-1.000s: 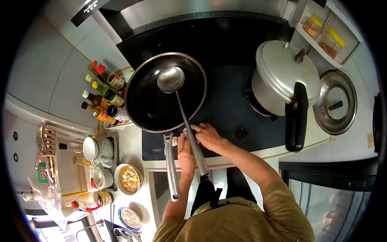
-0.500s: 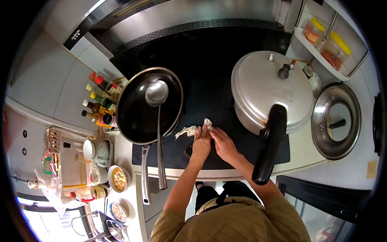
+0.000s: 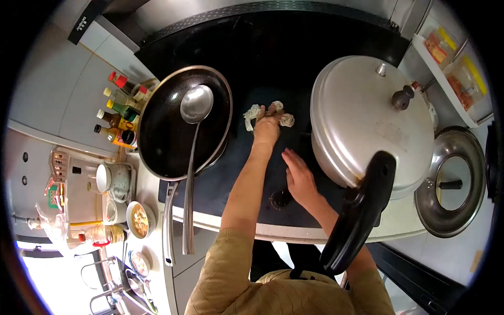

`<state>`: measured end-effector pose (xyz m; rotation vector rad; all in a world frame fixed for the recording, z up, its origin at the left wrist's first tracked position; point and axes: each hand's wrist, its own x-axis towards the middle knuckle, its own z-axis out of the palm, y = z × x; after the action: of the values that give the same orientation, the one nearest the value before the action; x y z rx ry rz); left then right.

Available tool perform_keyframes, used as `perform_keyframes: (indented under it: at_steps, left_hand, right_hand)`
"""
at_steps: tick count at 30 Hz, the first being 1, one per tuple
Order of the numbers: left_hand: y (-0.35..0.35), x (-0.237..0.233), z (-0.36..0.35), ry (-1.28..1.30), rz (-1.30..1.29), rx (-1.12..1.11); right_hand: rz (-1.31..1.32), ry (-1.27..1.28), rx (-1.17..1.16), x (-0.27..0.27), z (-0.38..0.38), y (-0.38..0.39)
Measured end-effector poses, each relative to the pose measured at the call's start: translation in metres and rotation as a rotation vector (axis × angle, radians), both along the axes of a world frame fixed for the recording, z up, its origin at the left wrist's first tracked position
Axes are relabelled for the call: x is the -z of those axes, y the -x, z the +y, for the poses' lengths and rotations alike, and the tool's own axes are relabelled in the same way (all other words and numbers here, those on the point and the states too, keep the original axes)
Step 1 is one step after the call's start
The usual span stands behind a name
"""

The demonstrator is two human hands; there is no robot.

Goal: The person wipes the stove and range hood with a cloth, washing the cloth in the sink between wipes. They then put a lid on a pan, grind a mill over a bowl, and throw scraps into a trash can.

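Observation:
My left hand (image 3: 268,129) presses down on a crumpled white cloth (image 3: 287,121), which bulges out on both sides of the fingers. It rests on the black cooktop (image 3: 247,178), between the wok and the pressure cooker. Nearer my body, my right hand (image 3: 301,179) holds nothing, its fingers stretched out over the cooktop. To the left stands a dark wok (image 3: 163,142) with a steel ladle (image 3: 197,104) lying across it, the handle hanging past the front edge. A large silver pressure cooker (image 3: 367,121) is on the right, its black handle (image 3: 362,210) reaching over my right forearm.
Several sauce bottles (image 3: 123,123) stand left of the wok. A bowl of food (image 3: 140,220) and a white mug (image 3: 116,212) sit on the left counter. A ring-shaped steel lid (image 3: 420,197) leans at the right. Jars (image 3: 464,81) fill the upper-right shelf.
My left hand has pushed the cloth away from me toward the back of the cooktop. My right hand has come apart from it and stays near the front. The camera view has shifted.

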<state>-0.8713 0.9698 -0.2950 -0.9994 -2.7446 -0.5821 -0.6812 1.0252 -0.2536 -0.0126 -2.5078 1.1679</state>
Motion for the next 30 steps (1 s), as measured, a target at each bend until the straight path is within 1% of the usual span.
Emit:
perform_keyframes:
  at_steps: [2, 4, 6, 7, 8, 10, 12, 14, 15, 16, 17, 18, 20, 23, 24, 25, 26, 29, 30]
  left_hand:
    - [-0.019, -0.012, -0.029, -0.024, -0.083, -0.060]
    - [-0.045, -0.023, -0.060, -0.086, -0.118, -0.038]
    - [-0.064, -0.024, -0.088, -0.136, -0.207, -0.035]
    - [-0.072, -0.029, -0.100, -0.147, -0.256, -0.071]
    - [-0.078, -0.032, -0.113, -0.160, -0.307, -0.106]
    - [-0.083, -0.034, -0.142, -0.153, -0.384, -0.142]
    - [-0.096, -0.030, -0.169, -0.174, -0.322, -0.175]
    - [-0.116, -0.028, -0.190, -0.097, -0.135, -0.179]
    - [-0.131, -0.028, -0.197, -0.184, -0.175, -0.260]
    - [-0.146, -0.028, -0.205, -0.134, -0.124, -0.290]
    - [-0.164, -0.027, -0.210, -0.113, -0.096, -0.312]
    - [-0.182, -0.025, -0.212, -0.094, -0.067, -0.331]
    - [-0.218, -0.019, -0.210, -0.067, -0.017, -0.374]
    - [-0.262, -0.011, -0.195, -0.211, -0.059, -0.335]
    - [-0.272, -0.013, -0.185, -0.338, -0.114, -0.306]
    - [-0.276, -0.021, -0.175, -0.251, -0.079, -0.242]
    - [-0.278, -0.026, -0.165, -0.168, -0.048, -0.177]
    - [-0.253, -0.016, -0.145, -0.258, 0.005, 0.023]
    - [-0.238, -0.009, -0.140, -0.301, 0.006, 0.082]
  right_hand:
    - [0.039, -0.018, -0.009, 0.000, -0.004, 0.014]
    - [0.027, -0.119, -0.019, -0.009, -0.015, 0.034]
    - [-0.039, -0.201, -0.077, 0.002, -0.031, 0.053]
    - [-0.074, -0.245, -0.106, 0.007, -0.041, 0.058]
    - [-0.133, -0.220, -0.153, 0.003, -0.052, 0.059]
    - [-0.165, -0.246, -0.252, -0.006, -0.071, 0.059]
    - [-0.193, -0.230, -0.335, -0.002, -0.093, 0.059]
    - [-0.291, -0.200, -0.423, -0.004, -0.114, 0.057]
    - [-0.268, -0.259, -0.450, -0.009, -0.123, 0.051]
    - [-0.243, -0.320, -0.474, -0.017, -0.131, 0.040]
    - [-0.136, -0.275, -0.458, -0.002, -0.146, 0.028]
    - [0.035, -0.538, -0.351, 0.013, -0.160, 0.017]
    - [0.003, -0.624, -0.424, 0.002, -0.159, -0.017]
    - [-0.008, -0.676, -0.432, -0.014, -0.131, -0.068]
    - [-0.058, -0.553, -0.434, -0.001, -0.121, -0.083]
    - [-0.069, -0.540, -0.398, -0.001, -0.108, -0.098]
    - [-0.084, -0.529, -0.363, -0.004, -0.098, -0.108]
    - [-0.027, -0.377, -0.135, 0.001, -0.089, -0.115]
    - [-0.001, -0.304, -0.115, 0.002, -0.088, -0.113]
